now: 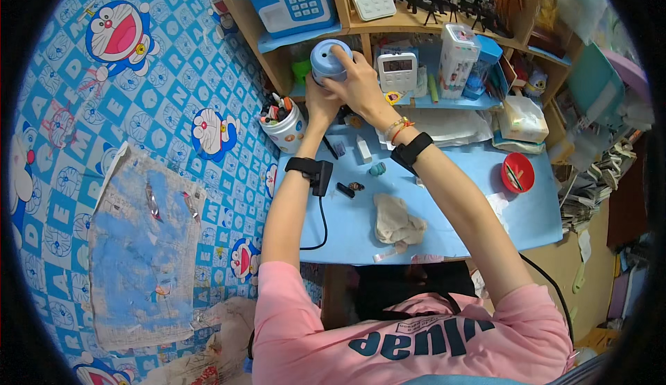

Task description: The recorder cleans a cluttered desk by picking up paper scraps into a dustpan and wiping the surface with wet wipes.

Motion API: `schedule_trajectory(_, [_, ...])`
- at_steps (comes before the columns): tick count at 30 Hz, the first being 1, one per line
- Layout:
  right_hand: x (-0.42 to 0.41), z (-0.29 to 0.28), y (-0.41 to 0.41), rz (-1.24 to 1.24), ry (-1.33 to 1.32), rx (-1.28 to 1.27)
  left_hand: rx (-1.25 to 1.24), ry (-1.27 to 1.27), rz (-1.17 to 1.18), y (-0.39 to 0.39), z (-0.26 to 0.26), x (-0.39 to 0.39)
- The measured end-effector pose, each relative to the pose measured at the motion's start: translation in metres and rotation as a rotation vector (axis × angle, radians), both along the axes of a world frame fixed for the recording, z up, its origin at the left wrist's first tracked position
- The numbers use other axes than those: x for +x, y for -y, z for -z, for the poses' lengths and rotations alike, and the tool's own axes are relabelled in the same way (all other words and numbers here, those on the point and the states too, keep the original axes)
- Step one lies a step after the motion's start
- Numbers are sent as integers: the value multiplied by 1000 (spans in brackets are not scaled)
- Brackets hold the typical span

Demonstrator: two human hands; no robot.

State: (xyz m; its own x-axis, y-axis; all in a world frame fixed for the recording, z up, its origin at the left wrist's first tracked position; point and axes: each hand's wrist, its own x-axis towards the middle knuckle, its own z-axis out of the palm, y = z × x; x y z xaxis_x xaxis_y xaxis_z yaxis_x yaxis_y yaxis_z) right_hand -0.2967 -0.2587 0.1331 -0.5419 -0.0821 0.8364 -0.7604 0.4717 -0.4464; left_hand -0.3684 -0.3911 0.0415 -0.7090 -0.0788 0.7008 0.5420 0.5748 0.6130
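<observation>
Both my hands are raised at the desk's shelf, around a blue lidded cup (331, 62) with a small hole in its top. My left hand (321, 99) holds the cup from below, partly hidden behind it. My right hand (356, 80) lies over the cup's right side, one finger on the lid and the thumb at its lower rim. Just left of my left forearm stands a white pen holder (285, 127) full of pens. A white digital timer (397, 73) is on the shelf to the right of my right hand.
On the blue desktop lie a crumpled beige cloth (396, 221), a white bottle (363, 149), a black clip-like object (345, 190) and a red bowl (517, 172). Above stand a blue toy safe (291, 2) and another timer (372, 0). A black cable (326, 223) hangs from my left wristband.
</observation>
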Motion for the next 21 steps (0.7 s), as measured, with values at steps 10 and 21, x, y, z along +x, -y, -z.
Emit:
schedule_trajectory(10, [-2,-12,1,64,153,142,168,187,154,1,-18,34])
schedule_trajectory(21, [-3,-19,-3,4,208,190,158,263,50,-2,-47,61])
